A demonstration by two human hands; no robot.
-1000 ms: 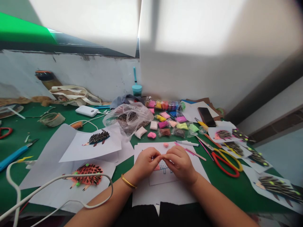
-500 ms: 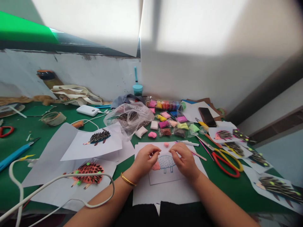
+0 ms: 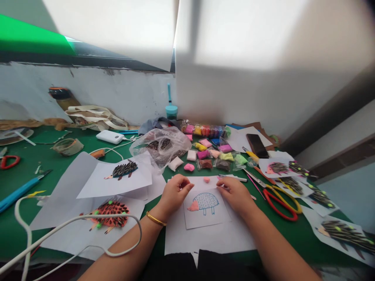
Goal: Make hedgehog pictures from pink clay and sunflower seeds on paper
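A small sheet with a blue-outlined hedgehog drawing [image 3: 208, 220] lies on larger white paper [image 3: 178, 244] in front of me. Pink clay [image 3: 193, 205] covers the hedgehog's head; its dotted body is bare. My left hand [image 3: 176, 196] is by the sheet's upper left corner, thumb and fingers curled together. At the upper right corner, my right hand [image 3: 235, 194] is closed the same way. Whatever sits between either set of fingertips is too small to make out. A small pink clay lump [image 3: 206, 179] lies between and beyond the hands.
Several clay packets [image 3: 203, 155] and a plastic bag [image 3: 159, 146] lie behind. Scissors [image 3: 279, 201], a phone [image 3: 256, 145] and hedgehog pictures [image 3: 290, 184] are on the right. More pictures [image 3: 109, 214], a white cable [image 3: 58, 226] and a blue-handled tool [image 3: 20, 192] are on the left.
My hands have moved apart, the left one leftward and the right one rightward, uncovering more of the hedgehog drawing. The pink lump and the sheet stay in place.
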